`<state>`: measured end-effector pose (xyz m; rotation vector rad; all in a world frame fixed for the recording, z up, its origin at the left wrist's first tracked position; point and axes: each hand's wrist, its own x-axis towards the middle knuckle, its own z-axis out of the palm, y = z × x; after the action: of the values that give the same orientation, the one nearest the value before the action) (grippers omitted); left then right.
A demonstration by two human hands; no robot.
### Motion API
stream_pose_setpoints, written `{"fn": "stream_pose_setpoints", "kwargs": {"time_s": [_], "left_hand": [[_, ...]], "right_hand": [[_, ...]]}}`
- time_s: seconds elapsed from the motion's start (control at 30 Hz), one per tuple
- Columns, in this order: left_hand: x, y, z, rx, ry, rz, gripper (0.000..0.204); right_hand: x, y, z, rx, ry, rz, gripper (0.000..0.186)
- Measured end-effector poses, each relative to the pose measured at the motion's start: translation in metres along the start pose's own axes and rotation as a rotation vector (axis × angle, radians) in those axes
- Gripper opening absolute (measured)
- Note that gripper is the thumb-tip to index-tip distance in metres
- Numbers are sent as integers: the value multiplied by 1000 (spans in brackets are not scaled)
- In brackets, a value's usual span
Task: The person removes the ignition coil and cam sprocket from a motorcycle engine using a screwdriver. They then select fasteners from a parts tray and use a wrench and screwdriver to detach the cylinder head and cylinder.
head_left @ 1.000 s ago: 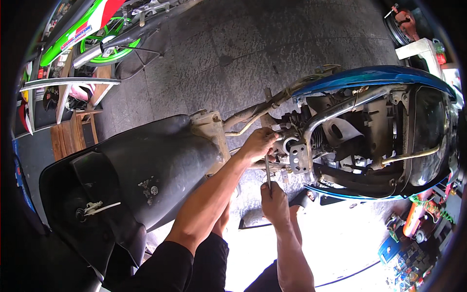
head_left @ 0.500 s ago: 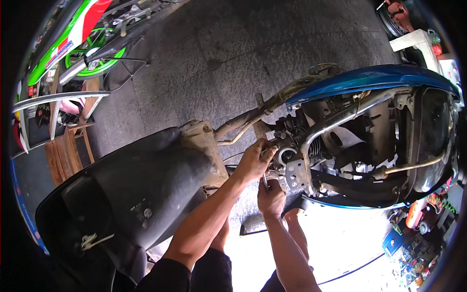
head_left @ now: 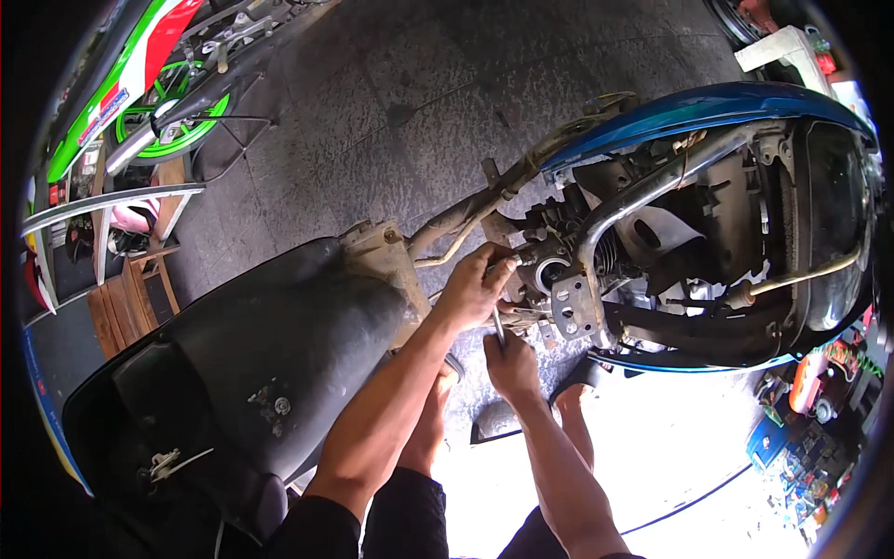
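A stripped scooter with blue side panels (head_left: 708, 102) lies across the view, its engine (head_left: 568, 270) and metal frame tube (head_left: 643, 191) exposed. My left hand (head_left: 475, 289) reaches in from below and grips a part at the engine's left side. Just beneath it, my right hand (head_left: 507, 363) is closed around a slim metal hand tool (head_left: 499, 326) whose tip points up into the engine. Both forearms rise from the lower edge. What the tool's tip touches is hidden by my fingers.
The scooter's black seat (head_left: 251, 373) fills the lower left. A green and white motorcycle (head_left: 140, 84) stands at the upper left on the grey concrete floor (head_left: 391, 102). Wooden shelving (head_left: 130, 298) sits at the left, and assorted boxes (head_left: 801, 447) at the lower right.
The view has shifted and drawn closer to the engine. Both hands have stayed at the engine, the right one still holding the tool below the left.
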<state>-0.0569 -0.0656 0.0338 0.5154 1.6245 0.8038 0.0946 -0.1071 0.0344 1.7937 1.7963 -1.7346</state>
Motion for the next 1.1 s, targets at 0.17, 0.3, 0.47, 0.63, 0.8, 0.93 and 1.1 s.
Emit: {"fn": "stream_pose_setpoints", "kwargs": {"time_s": [0.17,0.3,0.47,0.63,0.8,0.93,1.1], "left_hand": [[5,24,13,-361,-103,-243,26],[8,24,19,-665,-36,-341,18],[14,38,18,-673,21,-566,14],[10,35,17,-527,6,-467,16],[3,30,21,-385,-8,-268,28],[8,22,31,-229,-2,-100,27],[5,2,19,-211,-49,-134,22]], "right_hand": [[-55,-52,-78,35,-134,94,30],[-64,-86,-103,-54,-127,53,26],[-58,-107,-114,-262,-120,-59,24],[-58,-116,-120,-412,-102,-102,21],[-53,-40,-73,-478,-76,-31,21],[-23,8,-41,-300,58,47,29],[-13,1,-21,-245,56,182,42]]}}
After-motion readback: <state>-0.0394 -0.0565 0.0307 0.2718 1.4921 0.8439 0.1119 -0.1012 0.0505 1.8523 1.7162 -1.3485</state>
